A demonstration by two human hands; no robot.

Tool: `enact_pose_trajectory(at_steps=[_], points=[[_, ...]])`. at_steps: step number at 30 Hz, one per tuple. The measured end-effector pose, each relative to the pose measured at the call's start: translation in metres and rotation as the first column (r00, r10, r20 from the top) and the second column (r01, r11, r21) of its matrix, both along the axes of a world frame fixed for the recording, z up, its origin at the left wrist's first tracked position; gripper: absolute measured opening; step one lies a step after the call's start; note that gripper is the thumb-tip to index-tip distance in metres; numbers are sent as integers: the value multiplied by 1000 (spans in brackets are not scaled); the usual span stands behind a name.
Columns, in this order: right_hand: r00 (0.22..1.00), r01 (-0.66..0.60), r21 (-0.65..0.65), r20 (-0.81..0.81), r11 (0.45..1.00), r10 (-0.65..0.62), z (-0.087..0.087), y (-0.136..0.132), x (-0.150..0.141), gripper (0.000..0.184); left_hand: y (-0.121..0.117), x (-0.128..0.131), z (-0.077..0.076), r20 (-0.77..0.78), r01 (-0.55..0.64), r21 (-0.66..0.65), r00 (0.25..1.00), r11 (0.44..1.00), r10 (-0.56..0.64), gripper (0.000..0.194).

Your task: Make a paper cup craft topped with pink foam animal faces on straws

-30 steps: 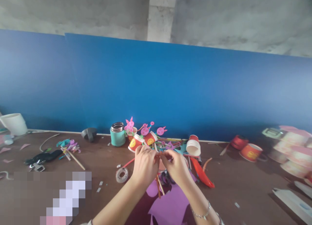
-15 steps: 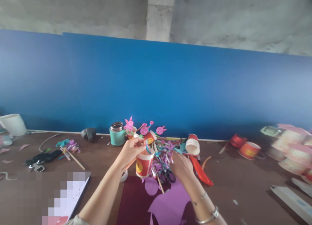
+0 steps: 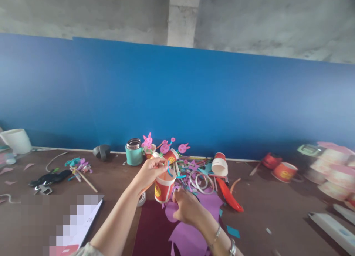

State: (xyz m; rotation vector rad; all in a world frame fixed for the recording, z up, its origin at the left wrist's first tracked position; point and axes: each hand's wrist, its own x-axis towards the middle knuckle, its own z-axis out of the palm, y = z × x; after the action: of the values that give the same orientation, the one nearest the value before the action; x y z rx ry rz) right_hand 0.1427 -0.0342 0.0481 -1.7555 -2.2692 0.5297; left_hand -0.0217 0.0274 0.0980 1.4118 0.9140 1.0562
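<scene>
My left hand point(image 3: 152, 171) is closed in a pinch on a thin, curved blue and orange strip point(image 3: 169, 170) at the rim of an upright red-and-white paper cup point(image 3: 166, 188). An orange length shows beneath that hand. Whether the cup hangs from the strip or stands on the table I cannot tell. My right hand point(image 3: 190, 208) is low over the purple foam sheet point(image 3: 191, 235), right of the cup, with fingers bent and thumb apart. It largely covers the dark-handled scissors; its fingertips are partly hidden. White rings point(image 3: 205, 182) lie just beyond it among coloured scraps.
Behind stand a teal thermos point(image 3: 134, 152) and cups with pink pig faces point(image 3: 164, 148). A tape roll point(image 3: 141, 199) is beside my left wrist. To the right are a tipped cup point(image 3: 220, 166), a red pouch-like item point(image 3: 230, 196) and stacked patterned cups point(image 3: 337, 171).
My hands were together, then parted. My left hand stays at the cup with the strip; my right hand has moved down and left from the scrap pile. White rings and blue pieces have come into view.
</scene>
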Motion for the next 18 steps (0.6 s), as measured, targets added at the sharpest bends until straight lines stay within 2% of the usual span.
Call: enact_pose_trajectory(at_steps=[3, 5, 8, 11, 12, 15, 16, 18], points=[[996, 14, 24, 93, 1000, -16, 0, -1, -2, 30, -2, 1, -1, -23, 56, -2, 998, 998, -56, 29], [997, 9, 13, 74, 1000, -10, -2, 1, 0, 30, -3, 2, -1, -37, 85, -1, 996, 996, -85, 27], [998, -30, -68, -51, 997, 26, 1, 5, 11, 33, -3, 2, -1, -5, 55, -16, 998, 998, -55, 29], [964, -123, -233, -261, 965, 60, 14, 8, 27, 53, -2, 3, 0, 58, 25, -59, 998, 998, -21, 29], [934, -180, -298, -350, 938, 68, 21, 8, 32, 51, -2, 3, 1, 68, 24, -70, 997, 997, -19, 28], [749, -321, -333, -663, 887, 22, 43, 6, 44, 20, -2, 5, 2, 37, 19, -80, 999, 997, -16, 23], [671, -305, -321, -741, 897, -37, 48, 6, 47, 16, -2, 5, 2, 15, 17, -81, 1000, 997, -16, 22], [480, -272, -280, -869, 921, -123, 56, 6, 50, 22, -1, 6, 0, -29, 29, -89, 999, 996, -32, 18]])
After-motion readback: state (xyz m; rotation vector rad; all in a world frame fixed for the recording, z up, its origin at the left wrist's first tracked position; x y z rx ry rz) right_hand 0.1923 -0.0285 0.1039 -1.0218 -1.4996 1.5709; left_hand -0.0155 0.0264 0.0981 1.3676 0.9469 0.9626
